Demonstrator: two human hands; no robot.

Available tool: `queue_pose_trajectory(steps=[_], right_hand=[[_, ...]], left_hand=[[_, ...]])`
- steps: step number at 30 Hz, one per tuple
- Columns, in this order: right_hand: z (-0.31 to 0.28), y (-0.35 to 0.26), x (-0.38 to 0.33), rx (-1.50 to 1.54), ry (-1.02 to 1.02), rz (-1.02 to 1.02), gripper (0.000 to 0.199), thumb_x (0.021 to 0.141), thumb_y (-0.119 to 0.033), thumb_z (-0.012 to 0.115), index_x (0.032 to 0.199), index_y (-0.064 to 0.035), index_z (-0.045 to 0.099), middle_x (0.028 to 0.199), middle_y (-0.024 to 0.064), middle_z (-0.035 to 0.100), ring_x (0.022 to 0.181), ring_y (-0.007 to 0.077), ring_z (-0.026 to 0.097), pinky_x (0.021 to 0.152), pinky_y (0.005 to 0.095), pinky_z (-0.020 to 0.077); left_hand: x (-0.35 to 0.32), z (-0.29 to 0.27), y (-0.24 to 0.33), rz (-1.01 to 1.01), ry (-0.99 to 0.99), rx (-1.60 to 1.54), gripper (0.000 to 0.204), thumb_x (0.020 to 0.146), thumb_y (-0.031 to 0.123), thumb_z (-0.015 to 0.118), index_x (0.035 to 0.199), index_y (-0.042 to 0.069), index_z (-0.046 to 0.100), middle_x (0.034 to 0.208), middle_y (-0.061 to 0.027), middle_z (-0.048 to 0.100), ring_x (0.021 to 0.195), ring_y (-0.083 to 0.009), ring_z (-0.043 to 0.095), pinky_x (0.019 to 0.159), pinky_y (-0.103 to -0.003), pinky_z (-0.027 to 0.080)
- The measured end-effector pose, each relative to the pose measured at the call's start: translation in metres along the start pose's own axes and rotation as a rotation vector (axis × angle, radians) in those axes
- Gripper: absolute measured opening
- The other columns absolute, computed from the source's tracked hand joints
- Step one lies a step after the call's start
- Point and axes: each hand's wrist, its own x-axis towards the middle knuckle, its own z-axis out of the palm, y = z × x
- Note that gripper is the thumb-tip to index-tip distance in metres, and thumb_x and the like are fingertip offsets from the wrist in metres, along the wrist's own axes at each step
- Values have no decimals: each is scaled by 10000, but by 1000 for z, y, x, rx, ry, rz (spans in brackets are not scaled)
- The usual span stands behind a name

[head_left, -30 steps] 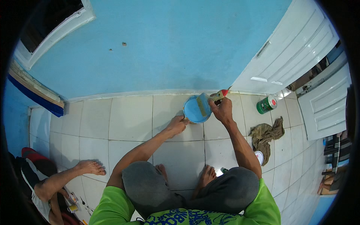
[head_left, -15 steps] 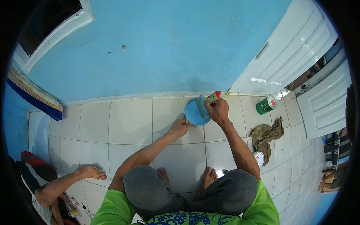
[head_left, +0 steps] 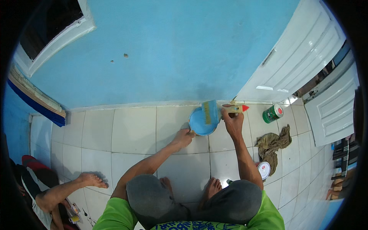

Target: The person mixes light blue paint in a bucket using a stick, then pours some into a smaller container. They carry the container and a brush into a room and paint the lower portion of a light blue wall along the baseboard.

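My left hand (head_left: pixel 183 138) is closed on the near-left edge of a round tub (head_left: pixel 203 134) of light blue paint, close to the wall's base. In my right hand (head_left: pixel 233 123) is a wide paintbrush (head_left: pixel 211 111), gripped by its pale handle, whose red tip points right. The brush lies across the tub's upper right side, its bristles toward the left and coated with blue. Whether the bristles touch the paint, I cannot tell.
A light blue wall (head_left: pixel 165 53) rises ahead, beside a white door (head_left: pixel 295 50). On the tiled floor to the right are a green can (head_left: pixel 273 114), a crumpled brown rag (head_left: pixel 273 145) and a round white-topped container (head_left: pixel 263 169). Another person's foot (head_left: pixel 93 179) rests at left.
The paintbrush has turned so its handle points more to the right, and its bristles now show above the tub. My right hand has shifted slightly right. The left still grips the tub.
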Motion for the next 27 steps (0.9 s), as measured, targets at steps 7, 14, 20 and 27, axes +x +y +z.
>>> queue_pose_trajectory(steps=[7, 14, 20, 27], right_hand=[[-16, 3, -23, 194, 97, 76, 224, 900, -79, 678, 1081, 52, 654, 826, 65, 661, 688, 105, 593, 640, 251, 497], [-41, 16, -29, 458, 186, 207, 313, 934, -150, 664, 1181, 36, 613, 834, 84, 674, 717, 133, 623, 699, 275, 535], [-46, 28, -30, 914, 256, 476, 299, 939, -210, 661, 1181, -39, 624, 774, 33, 639, 714, 138, 624, 632, 280, 524], [-55, 61, -37, 1188, 156, 537, 359, 942, -159, 642, 1271, -37, 567, 992, 70, 650, 828, 165, 620, 706, 305, 512]], left_hand=[[3, 5, 9, -11, -24, -22, 259, 983, 288, 576, 861, 65, 527, 613, -4, 468, 477, -95, 399, 422, -294, 328], [9, 14, 13, -44, -58, -62, 226, 975, 256, 584, 868, 66, 525, 614, -5, 466, 472, -93, 393, 412, -288, 324], [3, 24, 20, -46, -63, -23, 223, 959, 244, 579, 848, 54, 540, 610, 0, 471, 468, -91, 409, 406, -286, 319], [7, 36, 18, -28, -67, -18, 258, 940, 272, 583, 837, 36, 568, 600, 13, 470, 485, -90, 428, 432, -298, 325]])
